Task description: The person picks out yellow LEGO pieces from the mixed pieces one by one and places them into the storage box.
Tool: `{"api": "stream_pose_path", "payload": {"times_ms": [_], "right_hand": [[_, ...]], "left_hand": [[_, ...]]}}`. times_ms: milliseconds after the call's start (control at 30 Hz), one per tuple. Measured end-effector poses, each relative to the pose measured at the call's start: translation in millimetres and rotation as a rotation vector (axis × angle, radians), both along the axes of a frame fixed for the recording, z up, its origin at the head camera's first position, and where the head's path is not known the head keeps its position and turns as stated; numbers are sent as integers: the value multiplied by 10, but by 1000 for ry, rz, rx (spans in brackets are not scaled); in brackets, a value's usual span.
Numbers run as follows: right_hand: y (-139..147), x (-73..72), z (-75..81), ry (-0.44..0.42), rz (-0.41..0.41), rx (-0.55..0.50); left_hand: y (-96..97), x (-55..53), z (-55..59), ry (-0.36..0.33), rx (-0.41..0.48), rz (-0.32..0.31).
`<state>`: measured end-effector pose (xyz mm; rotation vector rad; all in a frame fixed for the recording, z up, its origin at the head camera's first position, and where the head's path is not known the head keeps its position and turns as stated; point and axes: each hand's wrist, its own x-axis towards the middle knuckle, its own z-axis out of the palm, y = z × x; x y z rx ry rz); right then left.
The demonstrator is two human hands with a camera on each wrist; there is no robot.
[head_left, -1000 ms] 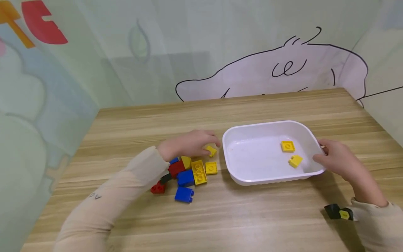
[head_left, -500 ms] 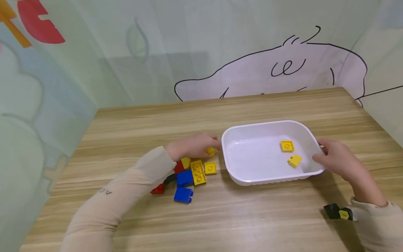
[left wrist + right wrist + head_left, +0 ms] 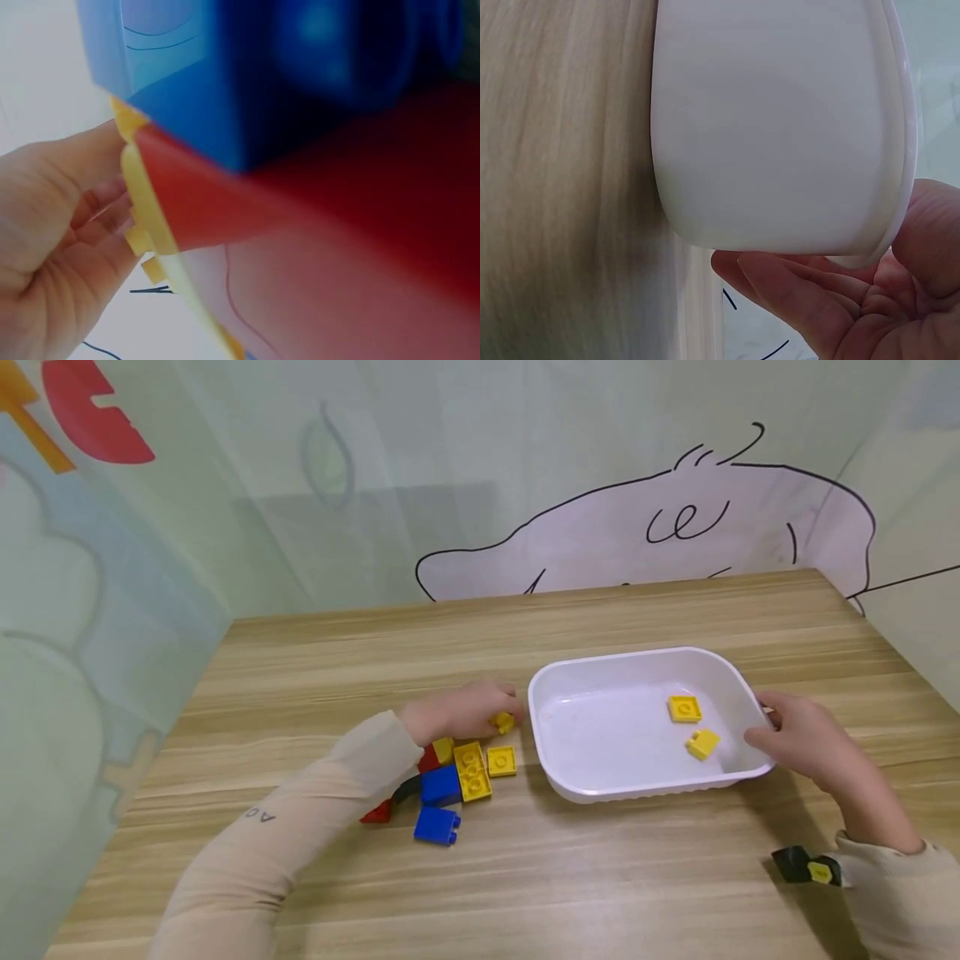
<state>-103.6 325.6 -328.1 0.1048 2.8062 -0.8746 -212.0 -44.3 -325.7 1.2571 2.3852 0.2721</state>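
Note:
My left hand [image 3: 472, 708] has its fingers curled round a small yellow toy brick [image 3: 503, 722] just left of the white tray, and the hand covers part of that brick. Below it lie a flat yellow brick [image 3: 502, 762], a longer yellow brick [image 3: 473, 772] with its hollow side up, and blue bricks [image 3: 441, 786]. Large and blurred in the left wrist view, a blue brick [image 3: 255, 90] and a red brick [image 3: 202, 202] stand close to the camera. My right hand [image 3: 806, 735] grips the right rim of the white tray [image 3: 772, 135], thumb on the rim, fingers against the outer wall.
Two yellow bricks, a square one [image 3: 685, 709] and a tilted one [image 3: 702, 744], lie inside the tray's right half. A red brick [image 3: 377, 812] sits by the left sleeve. The wooden table [image 3: 570, 893] meets a printed wall hanging [image 3: 360, 552] at its back edge.
My left hand has shifted slightly right and down, and its fingers have closed on the small yellow brick, which has turned a little. My right hand and the tray stay put.

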Motion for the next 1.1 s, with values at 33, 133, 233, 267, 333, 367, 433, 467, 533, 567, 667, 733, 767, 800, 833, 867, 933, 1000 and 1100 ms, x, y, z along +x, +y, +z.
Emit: {"api": "stream_pose_path", "payload": {"times_ms": [33,133,233,267,333,367,433,467,533,567,667,733,767,800,833,867,933,1000,1100], "right_hand": [[1,0,-2,-1,-1,0],[5,0,-6,-2,-5,3],[8,0,-9,2,-6,4],[9,0,-9,3,-6,4],[13,1,-10,6,-7,3],[16,3,-10,7,-6,3],[20,6,-11,9,-4,4],[20,6,-11,9,-3,4],[19,7,-13,9,0,4],[19,7,-13,10,2,5],[16,7,-11,12,1,4],[17,11,-7,14,0,4],[17,13,-5,14,-3,3],[17,13,-5,15,-5,5],[18,14,-6,18,-4,5],[18,14,-6,15,-5,4],[17,11,-10,10,-6,3],[18,8,-15,8,-5,4],[18,8,-17,4,-6,5]], "left_hand": [[4,2,-2,-5,0,1],[18,7,2,-7,3,-9],[32,11,13,-3,-6,-17],[37,11,17,1,-10,-21],[45,9,29,13,-11,-29],[46,8,34,22,-7,-37],[45,3,51,39,1,-52],[41,3,65,46,4,-57],[27,3,95,58,-3,-59],[19,4,112,62,-12,-54],[2,4,179,66,-47,-38],[1,7,231,69,-62,-35],[0,8,254,74,-63,-39],[-1,8,274,78,-65,-42],[-5,13,296,83,-64,-47],[-9,17,315,85,-66,-49],[-24,31,354,91,-71,-45],[-41,45,393,101,-79,-45],[-55,65,465,114,-95,-49]]}}
